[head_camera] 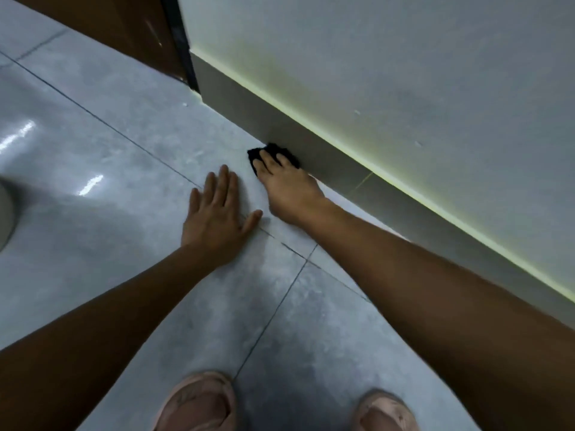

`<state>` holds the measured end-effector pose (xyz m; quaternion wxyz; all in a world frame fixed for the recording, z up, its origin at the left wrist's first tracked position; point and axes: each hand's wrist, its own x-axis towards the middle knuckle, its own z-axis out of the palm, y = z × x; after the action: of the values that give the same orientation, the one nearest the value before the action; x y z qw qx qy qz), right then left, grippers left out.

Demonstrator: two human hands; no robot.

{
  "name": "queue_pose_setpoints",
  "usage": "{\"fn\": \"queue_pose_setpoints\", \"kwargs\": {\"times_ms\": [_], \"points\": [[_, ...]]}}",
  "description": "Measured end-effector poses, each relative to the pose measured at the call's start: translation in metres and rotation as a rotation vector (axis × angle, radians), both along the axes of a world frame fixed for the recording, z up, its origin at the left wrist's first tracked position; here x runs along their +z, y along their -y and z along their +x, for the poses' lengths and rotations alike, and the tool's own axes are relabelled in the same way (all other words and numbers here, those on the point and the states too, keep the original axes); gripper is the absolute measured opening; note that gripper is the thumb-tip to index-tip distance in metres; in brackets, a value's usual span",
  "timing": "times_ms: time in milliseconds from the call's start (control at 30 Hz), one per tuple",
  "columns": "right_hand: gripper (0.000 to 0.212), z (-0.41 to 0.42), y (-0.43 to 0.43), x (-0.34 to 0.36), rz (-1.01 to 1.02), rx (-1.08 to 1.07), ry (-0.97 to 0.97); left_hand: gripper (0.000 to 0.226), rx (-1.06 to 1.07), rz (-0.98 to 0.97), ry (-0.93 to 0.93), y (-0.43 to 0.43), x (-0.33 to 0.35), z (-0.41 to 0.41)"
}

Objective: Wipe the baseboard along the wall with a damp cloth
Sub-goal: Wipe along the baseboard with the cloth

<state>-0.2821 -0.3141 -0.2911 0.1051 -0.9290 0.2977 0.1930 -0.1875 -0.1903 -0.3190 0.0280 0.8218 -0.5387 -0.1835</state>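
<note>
A grey baseboard [351, 169] runs diagonally along the foot of a pale wall [404, 73], from the door frame at upper left down to the right edge. My right hand [289, 191] presses a small black cloth [273, 152] against the bottom of the baseboard where it meets the floor. Fingers cover most of the cloth. My left hand [217, 219] lies flat on the floor tile just left of the right hand, fingers spread, holding nothing.
Glossy grey floor tiles [124, 169] with dark grout lines fill the left and bottom. A brown door [124, 23] and its dark frame [183, 42] stand at the baseboard's far end. Two pink shoes [202, 402] show at the bottom. A grey rounded object [4, 213] sits at the left edge.
</note>
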Motion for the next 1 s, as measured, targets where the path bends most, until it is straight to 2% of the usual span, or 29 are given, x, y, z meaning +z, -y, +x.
{"fn": "queue_pose_setpoints", "kwargs": {"times_ms": [100, 300, 467, 600, 767, 867, 1000], "points": [[0.070, -0.028, -0.011, -0.004, -0.024, -0.066, 0.069, 0.084, -0.050, 0.032, 0.004, 0.002, 0.002, -0.012], [0.062, -0.201, -0.039, -0.008, -0.189, -0.193, 0.172, 0.088, -0.026, 0.026, 0.041, 0.002, 0.000, -0.025], [0.070, -0.314, -0.075, -0.005, -0.180, -0.531, 0.031, 0.084, -0.136, -0.012, 0.029, 0.001, -0.003, -0.061], [0.076, -0.289, -0.065, 0.005, -0.049, -0.658, -0.059, 0.082, -0.231, -0.041, 0.012, 0.004, -0.002, -0.107], [0.075, -0.269, -0.053, 0.010, 0.060, -0.535, 0.018, 0.080, -0.426, -0.032, 0.008, 0.013, -0.001, -0.171], [0.071, -0.297, -0.060, 0.009, 0.020, -0.585, 0.044, 0.083, -0.426, -0.015, 0.040, 0.018, -0.004, -0.186], [0.063, -0.352, -0.084, 0.004, -0.068, -0.786, 0.042, 0.087, -0.458, -0.029, 0.066, 0.015, -0.004, -0.181]]}}
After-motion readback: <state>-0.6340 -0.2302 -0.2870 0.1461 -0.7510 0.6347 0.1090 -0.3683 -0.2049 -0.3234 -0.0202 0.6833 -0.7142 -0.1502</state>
